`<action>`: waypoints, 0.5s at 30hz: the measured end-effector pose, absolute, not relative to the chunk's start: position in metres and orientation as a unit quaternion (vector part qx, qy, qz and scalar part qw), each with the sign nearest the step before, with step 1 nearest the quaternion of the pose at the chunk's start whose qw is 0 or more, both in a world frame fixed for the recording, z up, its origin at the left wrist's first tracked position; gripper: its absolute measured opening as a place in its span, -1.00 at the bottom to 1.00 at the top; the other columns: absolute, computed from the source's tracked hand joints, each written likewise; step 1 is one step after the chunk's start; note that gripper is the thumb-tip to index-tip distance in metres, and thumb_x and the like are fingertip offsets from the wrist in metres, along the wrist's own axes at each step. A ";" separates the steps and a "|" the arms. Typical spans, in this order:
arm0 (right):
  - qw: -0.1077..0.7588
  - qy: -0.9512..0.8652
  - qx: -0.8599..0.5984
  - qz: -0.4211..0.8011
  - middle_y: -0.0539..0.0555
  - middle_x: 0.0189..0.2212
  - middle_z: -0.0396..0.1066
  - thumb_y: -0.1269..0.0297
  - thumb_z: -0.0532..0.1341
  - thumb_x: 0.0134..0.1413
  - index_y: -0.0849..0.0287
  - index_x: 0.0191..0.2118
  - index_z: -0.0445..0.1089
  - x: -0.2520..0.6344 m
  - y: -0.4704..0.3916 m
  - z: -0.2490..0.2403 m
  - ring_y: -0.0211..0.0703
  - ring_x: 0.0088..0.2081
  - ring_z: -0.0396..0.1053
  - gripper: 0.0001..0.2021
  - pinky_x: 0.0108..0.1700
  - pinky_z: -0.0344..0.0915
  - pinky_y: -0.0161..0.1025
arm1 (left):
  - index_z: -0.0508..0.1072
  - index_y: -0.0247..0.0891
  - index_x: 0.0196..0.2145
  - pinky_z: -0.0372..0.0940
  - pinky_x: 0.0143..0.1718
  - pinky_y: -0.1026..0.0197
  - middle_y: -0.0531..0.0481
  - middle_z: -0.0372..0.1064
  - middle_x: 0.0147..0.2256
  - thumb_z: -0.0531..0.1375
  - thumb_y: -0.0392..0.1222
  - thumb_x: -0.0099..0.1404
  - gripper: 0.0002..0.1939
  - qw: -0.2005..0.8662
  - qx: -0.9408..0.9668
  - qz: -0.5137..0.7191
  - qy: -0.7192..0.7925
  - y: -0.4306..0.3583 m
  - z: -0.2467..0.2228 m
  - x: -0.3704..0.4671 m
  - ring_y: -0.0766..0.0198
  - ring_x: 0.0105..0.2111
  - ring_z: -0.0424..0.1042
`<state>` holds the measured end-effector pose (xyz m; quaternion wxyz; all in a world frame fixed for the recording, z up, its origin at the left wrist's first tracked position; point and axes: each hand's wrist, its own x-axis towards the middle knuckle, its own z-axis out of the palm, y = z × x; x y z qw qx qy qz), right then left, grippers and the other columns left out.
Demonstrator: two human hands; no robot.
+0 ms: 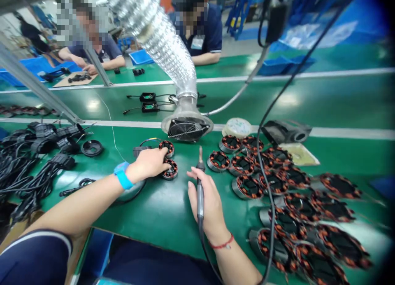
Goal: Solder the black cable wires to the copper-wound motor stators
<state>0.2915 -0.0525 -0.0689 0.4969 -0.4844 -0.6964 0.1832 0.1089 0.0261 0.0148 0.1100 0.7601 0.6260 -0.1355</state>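
Observation:
My left hand, a blue band at its wrist, reaches over two small motor stators with copper windings. Its index finger rests at the upper motor stator and its thumb at the lower motor stator, fingers bent around them. Beside that hand lies a dark block with thin coloured wires. My right hand is closed around a soldering iron, its tip pointing away from me and up. The iron's tip is apart from the stators. Some left fingers are hidden.
A fume extraction hood hangs ahead on a silver duct. Several stators crowd the right, beside a solder iron stand. Black cables pile up at left. A black cord crosses the view. Two co-workers sit opposite.

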 end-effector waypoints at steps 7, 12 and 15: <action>0.485 -0.678 -0.520 0.186 0.16 -0.14 0.54 0.26 0.11 0.23 0.12 0.11 0.29 0.301 -0.051 -0.083 -0.03 -0.09 0.53 -0.66 -0.07 0.48 -0.07 | 0.53 -0.21 -0.05 0.36 -0.21 0.11 -0.24 0.56 -0.18 0.20 -0.04 0.25 -0.65 0.122 0.752 -0.079 0.643 0.036 0.005 0.083 -0.07 -0.14 0.55; 0.473 -0.651 -0.547 0.231 0.15 -0.17 0.55 0.20 0.09 0.25 0.12 0.04 0.36 0.291 -0.052 -0.090 0.00 -0.10 0.52 -0.69 -0.05 0.44 -0.07 | 0.58 -0.23 -0.15 0.36 -0.19 0.16 -0.20 0.56 -0.20 0.25 -0.10 0.21 -0.73 0.103 0.722 -0.034 0.683 0.082 0.001 0.047 0.01 -0.15 0.53; 0.476 -0.643 -0.550 0.241 0.14 -0.18 0.55 0.17 0.08 0.26 0.12 0.02 0.38 0.283 -0.053 -0.091 0.01 -0.10 0.51 -0.70 -0.04 0.42 -0.08 | 0.55 -0.30 -0.13 0.36 -0.06 0.08 -0.22 0.51 -0.13 0.25 -0.11 0.26 -0.72 0.098 0.709 -0.012 0.698 0.135 0.004 0.040 0.04 -0.08 0.49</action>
